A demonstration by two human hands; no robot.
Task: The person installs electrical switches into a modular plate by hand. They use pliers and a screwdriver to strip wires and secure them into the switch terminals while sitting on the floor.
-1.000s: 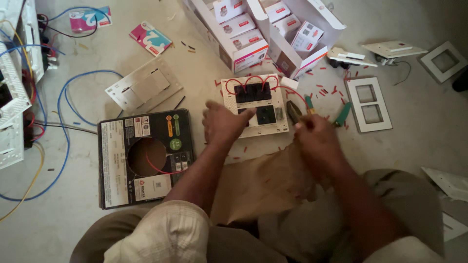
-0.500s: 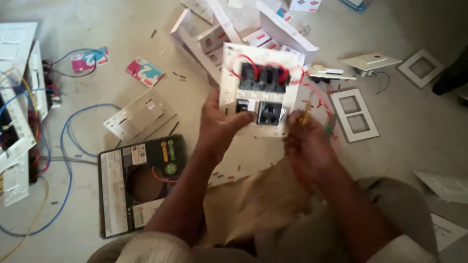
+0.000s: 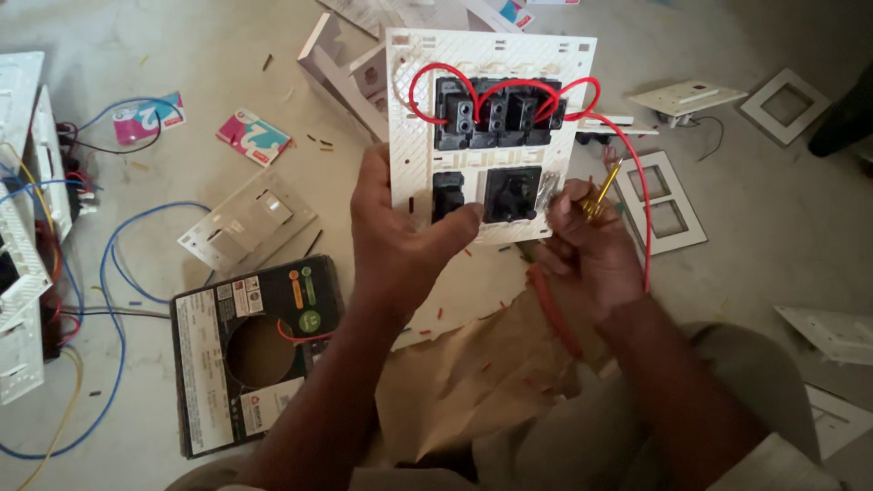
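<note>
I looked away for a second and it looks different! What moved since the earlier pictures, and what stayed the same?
The white switch plate with red wires came up off the floor: the left hand lifted it close to the camera, its back facing up. The right hand rose with it and now puts a yellow-handled screwdriver against its edge. The black wire box, blue wires and empty frames stayed on the floor.

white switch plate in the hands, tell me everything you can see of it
The white ribbed plastic switch plate is held upright, back side to the camera, above the brown paper. Black switch modules sit in a top row, two more below. Red wire loops link the top modules, and one red wire trails down the right. The left hand grips its lower left edge; the right hand, holding a yellow-handled screwdriver, touches its lower right.
</note>
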